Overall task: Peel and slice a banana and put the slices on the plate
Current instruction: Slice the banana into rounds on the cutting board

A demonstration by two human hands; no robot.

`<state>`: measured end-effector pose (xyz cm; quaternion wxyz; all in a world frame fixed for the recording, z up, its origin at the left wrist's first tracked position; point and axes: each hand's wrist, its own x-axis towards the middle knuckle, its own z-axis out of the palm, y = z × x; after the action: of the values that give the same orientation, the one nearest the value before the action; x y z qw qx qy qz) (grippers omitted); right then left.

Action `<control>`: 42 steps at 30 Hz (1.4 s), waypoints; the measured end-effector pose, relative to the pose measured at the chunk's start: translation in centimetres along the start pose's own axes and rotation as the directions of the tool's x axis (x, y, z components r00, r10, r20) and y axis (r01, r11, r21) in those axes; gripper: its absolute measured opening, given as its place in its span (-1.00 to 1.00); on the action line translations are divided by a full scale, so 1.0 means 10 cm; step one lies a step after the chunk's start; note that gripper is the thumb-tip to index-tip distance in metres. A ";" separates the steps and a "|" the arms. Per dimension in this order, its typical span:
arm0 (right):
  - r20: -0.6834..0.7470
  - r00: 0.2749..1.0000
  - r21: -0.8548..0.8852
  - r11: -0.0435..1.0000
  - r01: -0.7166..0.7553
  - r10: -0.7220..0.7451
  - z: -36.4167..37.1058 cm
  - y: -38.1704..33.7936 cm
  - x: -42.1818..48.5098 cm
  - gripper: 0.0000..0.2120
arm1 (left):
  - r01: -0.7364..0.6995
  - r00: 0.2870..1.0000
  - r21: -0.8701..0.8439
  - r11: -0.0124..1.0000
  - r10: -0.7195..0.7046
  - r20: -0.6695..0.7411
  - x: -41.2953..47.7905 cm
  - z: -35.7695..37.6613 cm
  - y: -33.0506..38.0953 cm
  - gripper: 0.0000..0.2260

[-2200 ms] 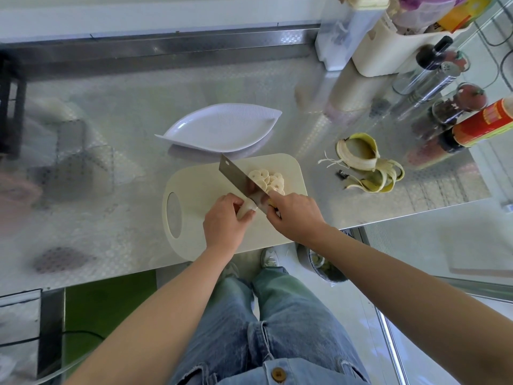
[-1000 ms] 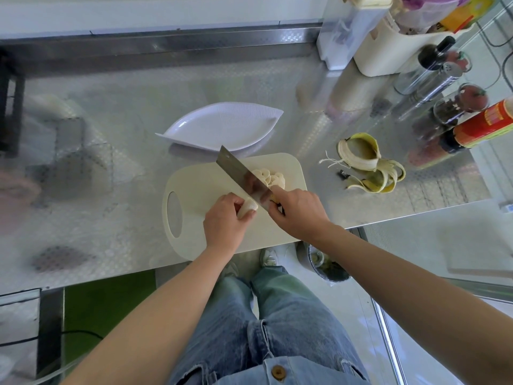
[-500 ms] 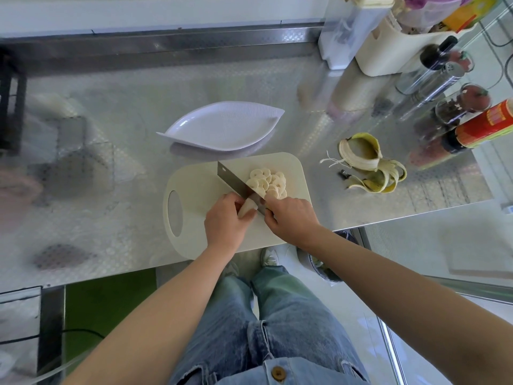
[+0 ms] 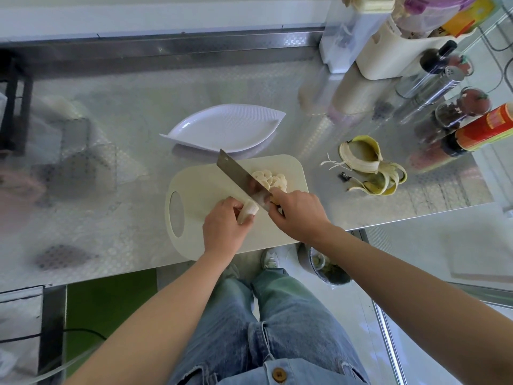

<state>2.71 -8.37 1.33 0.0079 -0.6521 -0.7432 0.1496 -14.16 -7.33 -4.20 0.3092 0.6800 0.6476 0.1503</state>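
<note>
A short stub of peeled banana lies on the cream cutting board, and my left hand grips it with curled fingers. My right hand holds the handle of a cleaver, whose blade is raised and angled just right of the stub's cut end. Several banana slices lie heaped on the board behind the blade. The white leaf-shaped plate sits just beyond the board with nothing on it.
The banana peel lies on the steel counter to the right of the board. Spice jars, a red-labelled bottle and white containers crowd the back right. The counter's front edge runs just below the board, with a bin on the floor underneath.
The cleaver came down through the banana half a second ago and has lifted again. The stub in my left hand is shorter and the slice heap has grown.
</note>
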 end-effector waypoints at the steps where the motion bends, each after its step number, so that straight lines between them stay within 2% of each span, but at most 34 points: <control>1: 0.005 1.000 -0.001 1.000 0.003 -0.003 0.00 0.00 0.00 -0.83 | 0.002 1.000 -0.002 1.000 -0.002 0.000 0.00 0.00 0.00 -0.76; 10: 0.016 1.000 0.004 1.000 0.004 -0.004 -0.02 0.00 -0.01 -0.85 | -0.008 1.000 0.003 1.000 0.008 0.002 0.01 0.01 0.00 -0.77; 16: 0.082 0.997 -0.040 0.999 0.004 -0.001 0.03 0.00 0.02 -0.87 | 0.004 1.000 -0.020 1.000 -0.004 0.009 0.02 0.01 0.00 -0.80; 20: 0.118 0.993 -0.062 0.998 0.014 -0.007 0.15 0.00 0.01 -0.81 | 0.017 1.000 -0.026 1.000 -0.017 0.018 0.02 0.01 0.00 -0.79; 32: -0.007 1.000 0.030 1.000 -0.009 0.009 0.03 0.01 -0.01 -0.84 | -0.001 1.000 0.000 1.000 0.001 0.014 0.03 0.02 -0.02 -0.79; 42: 0.039 0.999 -0.028 0.999 0.021 -0.020 0.02 -0.01 -0.02 -0.85 | 0.003 1.000 -0.008 1.000 -0.002 0.011 0.02 0.01 -0.01 -0.78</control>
<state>2.60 -8.64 1.18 -0.0144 -0.6413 -0.7520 0.1515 -14.14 -7.20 -4.34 0.3158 0.6788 0.6460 0.1487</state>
